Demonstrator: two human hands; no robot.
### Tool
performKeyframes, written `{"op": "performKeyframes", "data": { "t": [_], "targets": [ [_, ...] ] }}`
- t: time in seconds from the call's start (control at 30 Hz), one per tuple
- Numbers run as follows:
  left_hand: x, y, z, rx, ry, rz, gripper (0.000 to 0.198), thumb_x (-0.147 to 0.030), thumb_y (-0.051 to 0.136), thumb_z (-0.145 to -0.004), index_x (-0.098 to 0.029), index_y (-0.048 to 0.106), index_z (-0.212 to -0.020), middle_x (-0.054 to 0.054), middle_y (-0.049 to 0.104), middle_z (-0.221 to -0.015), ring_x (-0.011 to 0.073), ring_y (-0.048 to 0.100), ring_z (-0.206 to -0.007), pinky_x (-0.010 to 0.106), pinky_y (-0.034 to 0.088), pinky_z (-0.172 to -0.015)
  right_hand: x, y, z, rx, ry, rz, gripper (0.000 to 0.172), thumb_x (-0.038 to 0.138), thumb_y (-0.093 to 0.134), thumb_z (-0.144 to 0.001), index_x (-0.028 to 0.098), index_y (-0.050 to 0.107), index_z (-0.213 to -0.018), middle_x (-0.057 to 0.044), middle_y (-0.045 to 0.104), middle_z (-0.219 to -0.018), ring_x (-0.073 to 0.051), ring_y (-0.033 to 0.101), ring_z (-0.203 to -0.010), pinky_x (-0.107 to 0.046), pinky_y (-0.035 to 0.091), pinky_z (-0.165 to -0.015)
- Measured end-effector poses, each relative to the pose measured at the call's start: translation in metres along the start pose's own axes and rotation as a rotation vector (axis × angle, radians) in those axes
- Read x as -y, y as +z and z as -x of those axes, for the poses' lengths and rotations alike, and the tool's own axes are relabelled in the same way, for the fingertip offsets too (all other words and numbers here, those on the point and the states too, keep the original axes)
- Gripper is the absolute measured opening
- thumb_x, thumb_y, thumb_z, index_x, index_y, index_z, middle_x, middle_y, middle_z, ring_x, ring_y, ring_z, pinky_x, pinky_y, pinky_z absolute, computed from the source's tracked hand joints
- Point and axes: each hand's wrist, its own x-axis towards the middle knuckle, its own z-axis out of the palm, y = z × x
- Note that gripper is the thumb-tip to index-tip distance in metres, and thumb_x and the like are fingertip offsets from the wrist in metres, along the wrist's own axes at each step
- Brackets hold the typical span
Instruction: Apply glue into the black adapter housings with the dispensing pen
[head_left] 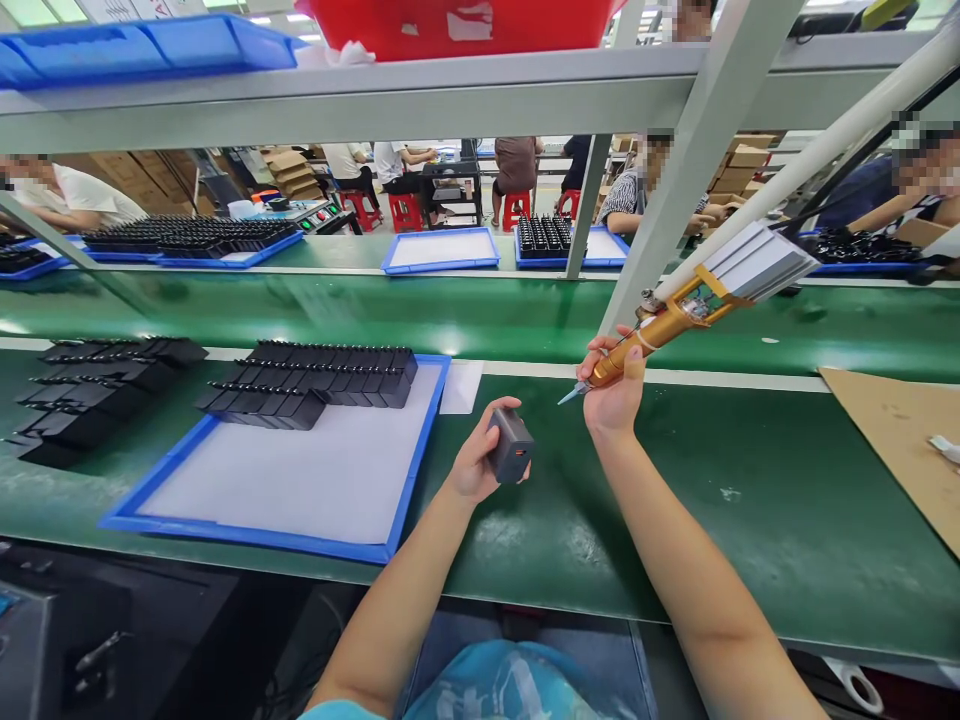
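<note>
My left hand (pixel 478 455) is closed around a dark grey charger block (pixel 511 446), whose end with a small port and an orange mark faces me. My right hand (pixel 616 395) grips a gold glue dispenser (pixel 637 345) with a pale blue needle tip pointing left and down. The tip is a short way from the charger block, not touching it. Left of my hands, a blue-rimmed tray (pixel 409 500) with a white lining holds rows of black charger blocks (pixel 330 375) along its far side.
More black blocks (pixel 97 395) stand on the green bench at far left. A cardboard sheet (pixel 892 430) lies at right. A slanting white arm (pixel 840 140) and a grey post (pixel 697 150) cross near the dispenser. Overhead, a shelf (pixel 450 100) carries a red bin. Beyond, people sit at benches.
</note>
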Motion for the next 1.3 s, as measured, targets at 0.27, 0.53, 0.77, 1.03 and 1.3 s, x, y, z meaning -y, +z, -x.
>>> {"op": "performKeyframes", "data": {
  "t": [0.27,0.53,0.77,1.03,1.3],
  "targets": [
    [0.035,0.004,-0.009,-0.040,0.126,-1.231,0.053,-0.037,0.057,-0.086,-0.032,0.046,-0.138,0.006,0.061,-0.094,0.0257,0.059,-0.093,0.035,0.044,-0.087,-0.003,-0.011,-0.005,-0.052,-0.095,0.037,0.031,0.050,0.053,-0.084,0.029,0.047,-0.106,0.004,0.056,-0.088,-0.005,0.049,-0.049,-0.021,0.041,-0.047],
    [0.035,0.013,-0.003,0.011,0.184,-1.172,0.071,-0.039,0.056,-0.086,-0.028,0.026,-0.149,0.009,0.052,-0.134,0.0281,0.050,-0.115,0.040,0.039,-0.099,-0.001,-0.046,0.001,-0.203,-0.126,0.436,0.046,0.043,0.062,-0.081,0.029,0.044,-0.121,0.000,0.057,-0.110,-0.010,0.061,-0.079,-0.027,0.052,-0.077],
    [0.028,0.015,-0.003,-0.015,0.117,-1.203,0.035,-0.030,0.039,-0.093,-0.032,0.059,-0.122,0.002,0.066,-0.111,0.0229,0.056,-0.100,0.033,0.044,-0.082,0.002,-0.082,0.024,-0.169,-0.068,0.559,0.064,0.037,0.062,-0.082,0.029,0.034,-0.139,-0.007,0.046,-0.137,-0.017,0.048,-0.125,-0.040,0.037,-0.108],
    [0.029,0.012,-0.006,-0.104,0.077,-1.147,0.008,-0.028,0.055,-0.080,-0.023,0.060,-0.083,-0.001,0.059,-0.085,0.0147,0.055,-0.073,0.026,0.041,-0.066,0.007,-0.100,0.029,-0.238,-0.062,0.762,0.076,0.040,0.060,-0.082,0.030,0.022,-0.148,-0.010,0.029,-0.149,-0.024,0.034,-0.138,-0.049,0.028,-0.114],
    [0.040,0.006,-0.013,-0.296,0.127,-1.201,0.017,-0.037,0.053,-0.085,-0.021,0.051,-0.080,0.000,0.055,-0.081,0.0154,0.054,-0.071,0.027,0.037,-0.064,0.004,-0.069,0.074,0.518,-0.212,1.019,0.050,0.031,0.051,-0.089,0.028,0.042,-0.138,-0.011,0.040,-0.144,-0.026,0.041,-0.134,-0.049,0.039,-0.109]
  ]
}}
